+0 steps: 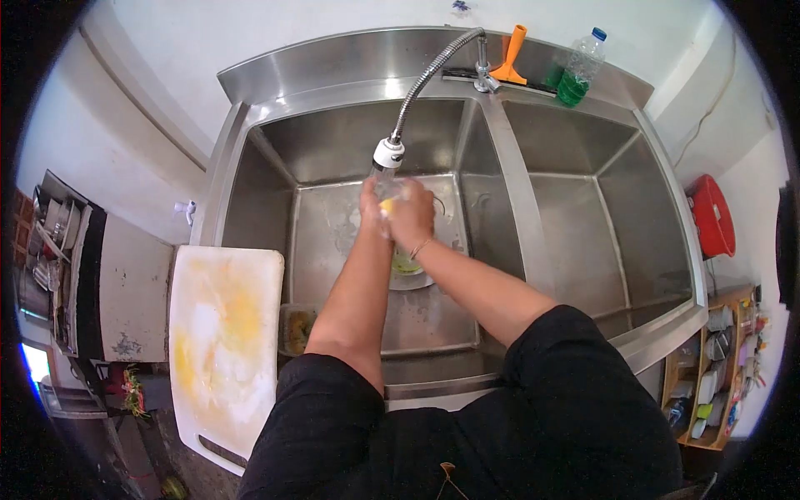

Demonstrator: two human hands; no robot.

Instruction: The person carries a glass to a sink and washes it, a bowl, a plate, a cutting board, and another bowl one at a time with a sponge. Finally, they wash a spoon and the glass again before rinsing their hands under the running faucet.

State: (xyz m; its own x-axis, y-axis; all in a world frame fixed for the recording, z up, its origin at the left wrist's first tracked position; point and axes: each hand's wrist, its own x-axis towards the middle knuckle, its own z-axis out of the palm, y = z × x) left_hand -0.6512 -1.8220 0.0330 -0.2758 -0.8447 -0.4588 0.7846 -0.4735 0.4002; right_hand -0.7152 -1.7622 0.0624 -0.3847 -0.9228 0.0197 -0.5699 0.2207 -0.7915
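Water runs from the white faucet head [389, 154] over both hands, above the left basin of the steel sink [517, 200]. My left hand [372, 204] is curled against a clear, blurred object that looks like glass or plastic. Close beside it, my right hand [412, 218] is bent around the same object, with something small and yellow [387, 206] between the hands. Motion blur and splashing hide the exact shape of what they hold. Below the hands, a round piece with green in it [406, 265] lies partly hidden on the basin floor.
A stained white cutting board [225, 333] lies at the left edge. A small clear container [297, 327] sits in the basin's lower left corner. Behind the sink stand an orange scraper [512, 58] and a bottle of green liquid [580, 71]. A red basin [711, 217] is at right.
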